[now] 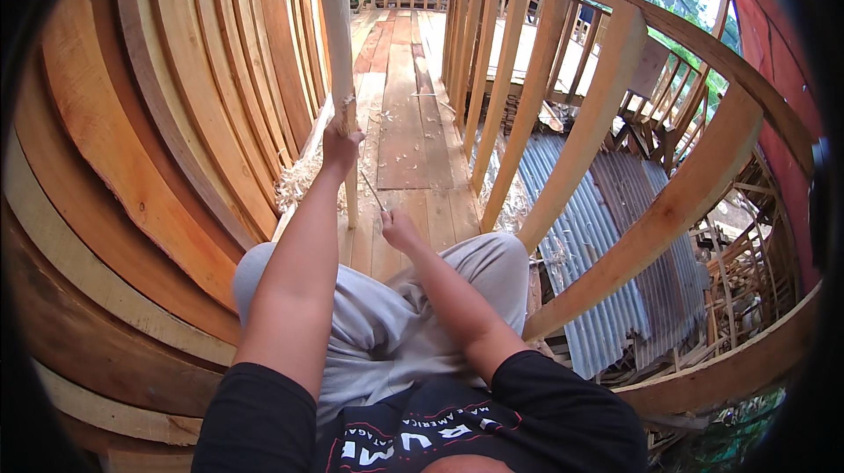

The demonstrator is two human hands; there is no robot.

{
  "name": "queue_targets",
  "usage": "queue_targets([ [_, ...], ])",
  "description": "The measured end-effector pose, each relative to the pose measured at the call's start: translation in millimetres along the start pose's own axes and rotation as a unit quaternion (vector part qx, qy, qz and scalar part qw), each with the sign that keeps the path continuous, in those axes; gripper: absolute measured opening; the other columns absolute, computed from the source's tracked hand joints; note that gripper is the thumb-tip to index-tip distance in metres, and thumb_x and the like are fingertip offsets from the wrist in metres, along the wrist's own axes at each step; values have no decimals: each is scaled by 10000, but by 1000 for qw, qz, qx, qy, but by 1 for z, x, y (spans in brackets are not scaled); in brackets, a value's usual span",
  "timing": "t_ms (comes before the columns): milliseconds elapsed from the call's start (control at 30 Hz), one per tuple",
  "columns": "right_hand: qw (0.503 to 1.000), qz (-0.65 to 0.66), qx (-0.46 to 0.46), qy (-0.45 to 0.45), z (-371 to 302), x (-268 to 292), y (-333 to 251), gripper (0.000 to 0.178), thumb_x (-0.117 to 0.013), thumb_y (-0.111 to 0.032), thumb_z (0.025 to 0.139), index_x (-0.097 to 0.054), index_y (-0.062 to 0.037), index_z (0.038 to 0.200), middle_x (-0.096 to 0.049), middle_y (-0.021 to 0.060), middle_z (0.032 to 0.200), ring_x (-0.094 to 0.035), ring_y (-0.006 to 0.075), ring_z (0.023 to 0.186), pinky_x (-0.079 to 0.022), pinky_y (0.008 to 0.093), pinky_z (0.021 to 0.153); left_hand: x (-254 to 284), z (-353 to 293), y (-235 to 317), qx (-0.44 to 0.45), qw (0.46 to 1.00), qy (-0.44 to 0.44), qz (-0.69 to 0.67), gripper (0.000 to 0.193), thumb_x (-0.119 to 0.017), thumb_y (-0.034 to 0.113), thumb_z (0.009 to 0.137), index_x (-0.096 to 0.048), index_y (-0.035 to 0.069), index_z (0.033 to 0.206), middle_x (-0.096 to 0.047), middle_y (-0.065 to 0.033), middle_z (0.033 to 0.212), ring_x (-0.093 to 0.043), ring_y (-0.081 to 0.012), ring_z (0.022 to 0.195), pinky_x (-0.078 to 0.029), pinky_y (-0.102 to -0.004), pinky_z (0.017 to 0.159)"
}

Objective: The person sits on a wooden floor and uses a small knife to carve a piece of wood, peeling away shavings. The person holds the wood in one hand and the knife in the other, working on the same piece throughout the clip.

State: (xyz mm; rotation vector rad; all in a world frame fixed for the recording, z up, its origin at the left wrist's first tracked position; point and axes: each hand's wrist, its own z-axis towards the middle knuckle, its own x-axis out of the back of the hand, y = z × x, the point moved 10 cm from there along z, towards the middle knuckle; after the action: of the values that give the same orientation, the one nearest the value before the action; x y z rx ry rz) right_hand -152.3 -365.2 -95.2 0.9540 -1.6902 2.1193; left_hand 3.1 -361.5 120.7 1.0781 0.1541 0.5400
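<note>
A pale wooden pole (pixel 338 42) stands nearly upright in front of me, its lower end narrower and close to the floorboards. My left hand (pixel 340 146) is wrapped round it low down, where the wood looks freshly cut and rough. In my right hand (pixel 400 229) is a slim knife-like tool (pixel 373 188), gripped at its near end. Its thin blade points up and left toward the pole, just right of the pole's lower part. My fingers hide the handle.
Wood shavings (pixel 301 185) pile along the left of the plank floor (pixel 402 134). Stacked boards (pixel 189 77) wall the left side. A wooden railing (pixel 541 77) runs along the right, with corrugated metal sheets (pixel 571 244) and scrap wood (pixel 747 271) below. My bent knees lie close under my hands.
</note>
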Motion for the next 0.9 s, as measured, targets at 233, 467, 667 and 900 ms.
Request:
queue_targets([
  [233,992,-46,-96,-70,-4,-22,46,383,-473,-280,945,-601,49,1093,-620,290,1105,-583,418,1089,-450,492,909,19,12,9,-95,984,66,-136,140,-627,-7,729,-601,8,866,-602,-30,734,-581,-137,698,-458,-289,669],
  [467,993,-11,-88,-73,13,-28,54,395,-506,-270,923,-623,88,1042,-639,307,1006,-613,428,1014,-476,483,861,48,61,-43,-67,981,121,-135,65,-623,45,745,-607,-9,778,-624,-68,669,-587,-163,607,-451,-288,606],
  [667,965,126,-224,-56,26,-47,81,367,-495,-292,952,-580,65,963,-632,192,793,-649,298,681,-486,398,508,31,76,-43,-32,983,113,-143,95,-626,59,737,-615,-20,789,-621,-74,652,-582,-170,591,-448,-293,600],
  [900,972,124,-193,57,42,-45,115,392,-463,-327,958,-584,46,964,-622,169,719,-630,307,593,-489,403,508,9,78,-34,-42,986,71,-145,100,-595,-17,744,-614,-34,840,-625,-68,708,-599,-154,611,-477,-280,570],
])
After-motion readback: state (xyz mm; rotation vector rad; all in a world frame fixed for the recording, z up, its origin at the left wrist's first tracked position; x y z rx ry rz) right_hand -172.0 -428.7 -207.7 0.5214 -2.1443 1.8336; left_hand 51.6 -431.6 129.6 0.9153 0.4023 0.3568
